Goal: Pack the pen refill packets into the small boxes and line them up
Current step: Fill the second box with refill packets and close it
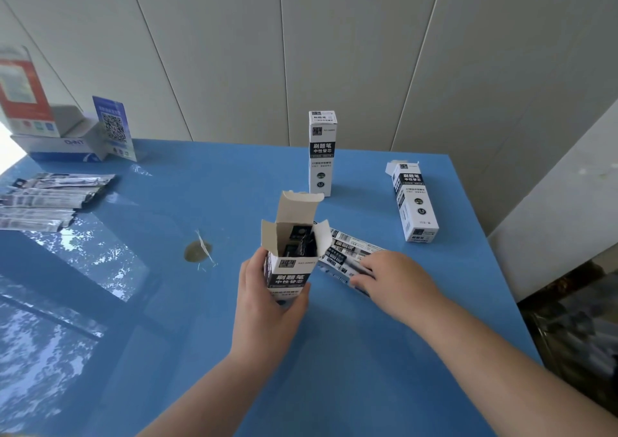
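Note:
My left hand [266, 297] grips an upright small white box [291, 259] with its top flaps open; dark refill packets show inside it. My right hand [394, 277] rests palm down on refill packets [347, 247] lying flat on the blue table just right of that box, fingers curled over them. A closed box [321, 154] stands upright farther back. Another box [414, 200] lies on its side to the right, its far flap open. A pile of more refill packets [50, 199] sits at the table's left edge.
A blue table [334, 353] with a glossy reflective left part. A brownish stain with a scrap [198, 251] lies left of the held box. A white-and-blue carton with a QR card [112, 130] stands at the back left. Wall panels run behind; the table's right edge drops off.

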Motion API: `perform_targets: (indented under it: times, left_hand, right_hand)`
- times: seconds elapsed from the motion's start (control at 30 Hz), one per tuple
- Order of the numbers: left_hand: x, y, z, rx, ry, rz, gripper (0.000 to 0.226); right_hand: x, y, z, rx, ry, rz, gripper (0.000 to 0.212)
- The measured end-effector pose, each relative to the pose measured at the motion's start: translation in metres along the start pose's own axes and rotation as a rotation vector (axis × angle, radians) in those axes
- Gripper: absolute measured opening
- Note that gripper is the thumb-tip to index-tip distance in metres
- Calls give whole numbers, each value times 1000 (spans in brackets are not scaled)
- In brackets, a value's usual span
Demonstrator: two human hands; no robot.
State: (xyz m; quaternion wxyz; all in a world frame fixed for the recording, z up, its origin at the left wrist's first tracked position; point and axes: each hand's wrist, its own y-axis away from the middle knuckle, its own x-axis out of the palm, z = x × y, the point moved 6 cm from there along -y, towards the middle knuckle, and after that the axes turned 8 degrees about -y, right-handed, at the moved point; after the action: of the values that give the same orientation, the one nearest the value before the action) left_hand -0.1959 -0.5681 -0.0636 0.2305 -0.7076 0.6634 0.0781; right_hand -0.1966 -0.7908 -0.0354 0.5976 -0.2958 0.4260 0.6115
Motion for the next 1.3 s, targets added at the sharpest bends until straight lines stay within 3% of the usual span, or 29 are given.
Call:
perform_targets:
  times: [0.33,0.53,0.63,0.77,0.87,1.03,1.2,1.3]
  left_hand:
    - [0,0,-4,36,-5,5,56]
    - [0,-1,-7,53,-16,-1,56]
    - [-1,0,-6,57,-22,1,56]
    - [-1,0,-9,62,-37,2,60]
    - [-1,0,-12,85,-29,6,61]
    - [0,2,-13,117,-57,5,63]
    - [4,2,-8,131,-91,28,59]
    - [4,0,-10,123,-88,23,54]
  right_hand:
    - [-25,0,-14,159,-242,5,35]
    - [-43,16,7,191,-960,-26,15]
    - [-67,25,27,129,-1193,-81,9]
    - [-93,39,57,-41,-1421,-117,18]
    - [-101,42,70,-130,-1380,-239,4]
    - [-99,44,83,-128,-1097,-464,13]
    - [-93,45,98,-125,-879,-532,17]
    - [-84,44,106,-118,-742,-477,19]
